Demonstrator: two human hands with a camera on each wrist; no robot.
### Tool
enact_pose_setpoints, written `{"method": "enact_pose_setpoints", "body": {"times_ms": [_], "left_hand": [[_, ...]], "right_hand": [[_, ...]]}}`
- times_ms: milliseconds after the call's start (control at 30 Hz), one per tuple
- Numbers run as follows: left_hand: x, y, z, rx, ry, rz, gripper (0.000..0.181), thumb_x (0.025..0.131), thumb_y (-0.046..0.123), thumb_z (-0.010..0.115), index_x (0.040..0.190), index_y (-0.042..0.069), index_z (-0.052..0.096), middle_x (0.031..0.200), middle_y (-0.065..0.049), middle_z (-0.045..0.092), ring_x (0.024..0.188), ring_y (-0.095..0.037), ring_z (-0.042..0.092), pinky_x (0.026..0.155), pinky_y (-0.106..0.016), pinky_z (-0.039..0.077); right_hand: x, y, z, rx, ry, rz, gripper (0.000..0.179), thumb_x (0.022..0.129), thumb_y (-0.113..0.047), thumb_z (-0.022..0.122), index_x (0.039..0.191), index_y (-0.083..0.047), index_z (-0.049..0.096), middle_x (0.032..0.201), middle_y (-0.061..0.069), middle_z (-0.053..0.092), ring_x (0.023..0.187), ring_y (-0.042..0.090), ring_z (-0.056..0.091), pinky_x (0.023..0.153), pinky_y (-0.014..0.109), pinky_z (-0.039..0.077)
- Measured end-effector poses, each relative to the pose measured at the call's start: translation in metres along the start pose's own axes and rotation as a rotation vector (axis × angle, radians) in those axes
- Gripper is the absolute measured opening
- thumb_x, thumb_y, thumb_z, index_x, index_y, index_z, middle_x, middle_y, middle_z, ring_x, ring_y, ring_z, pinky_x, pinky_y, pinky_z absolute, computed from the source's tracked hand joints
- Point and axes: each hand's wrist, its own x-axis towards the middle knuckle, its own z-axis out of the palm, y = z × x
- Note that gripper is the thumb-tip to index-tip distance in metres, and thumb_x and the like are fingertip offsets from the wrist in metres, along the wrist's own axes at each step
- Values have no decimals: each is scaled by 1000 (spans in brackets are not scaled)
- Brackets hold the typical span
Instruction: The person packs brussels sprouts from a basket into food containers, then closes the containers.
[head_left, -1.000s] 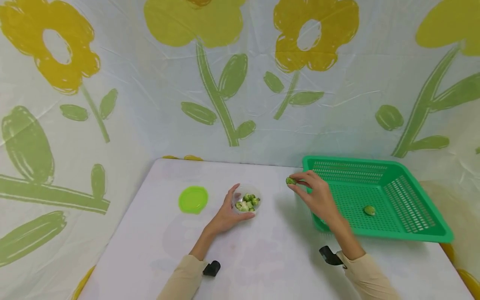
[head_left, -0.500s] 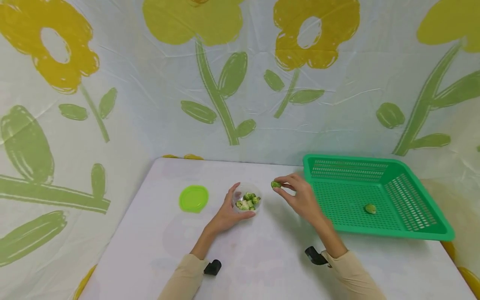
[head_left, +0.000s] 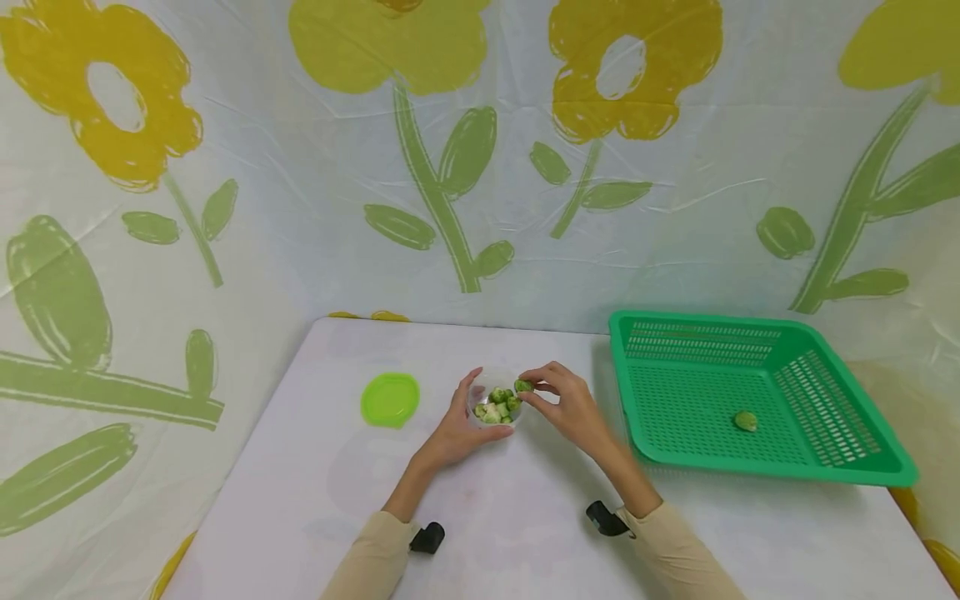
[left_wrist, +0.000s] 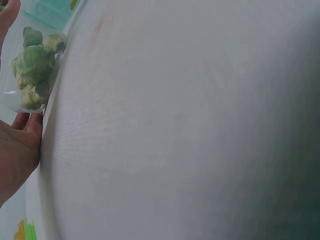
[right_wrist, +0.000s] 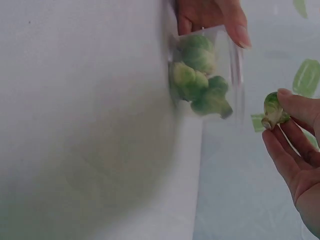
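A clear plastic container (right_wrist: 236, 70) stands on the table with several Brussels sprouts (head_left: 497, 410) inside. My left hand (head_left: 453, 437) grips it from the left side, fingers at the far side and thumb at the near side. In the left wrist view the hand shows only in part, at the left edge. My right hand (head_left: 573, 414) pinches a single Brussels sprout (right_wrist: 273, 109) between thumb and fingertips. That sprout is held at the container's right rim in the head view, above the level of the sprouts inside.
To the right stands a green plastic basket (head_left: 765, 472) with one Brussels sprout (head_left: 746, 421) on its floor. A bright green lid (head_left: 390, 400) lies left of the container. A flower-print sheet (head_left: 315, 208) hangs behind the white table (head_left: 465, 533).
From beside the basket, my right hand has moved left to the container's rim with the pinched Brussels sprout. The left hand and container have stayed in place.
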Motion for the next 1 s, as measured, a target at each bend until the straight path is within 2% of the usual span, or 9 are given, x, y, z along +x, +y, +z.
{"method": "enact_pose_setpoints", "body": {"times_ms": [133,300,533,833,1000], "left_hand": [[0,2,0,-1,-3,9,110,82,45,87,163,39,12,164,-13,26,152,-31,26,116,-65,25],[0,2,1,2,3,-9,110,81,47,88,161,42,13,165,-11,27,152,-28,26,117,-64,24],[0,-1,0,-15,0,6,111,82,45,87,163,39,12,165,-13,26,152,-32,24,116,-65,24],[-1,-2,-2,-29,-7,18,110,83,42,87,163,38,12,164,-14,26,152,-33,24,116,-65,24],[-1,-3,-2,-15,-6,20,109,83,42,87,163,38,12,164,-14,27,152,-32,26,116,-64,24]], "right_hand": [[-2,1,8,28,-37,5,27,83,8,81,108,4,73,100,14,67,95,30,69,82,47,59],[-4,3,16,21,-83,-10,26,84,6,81,109,5,73,101,14,68,94,29,70,81,47,59],[-3,3,23,-7,-167,-5,27,84,3,81,110,5,73,100,12,68,91,29,69,80,48,58],[7,-6,24,-70,-295,60,23,88,-1,79,109,6,74,100,13,70,93,28,67,82,49,56],[13,-10,28,-109,-346,139,23,86,-5,82,106,4,75,98,12,70,90,28,65,82,45,55]]}}
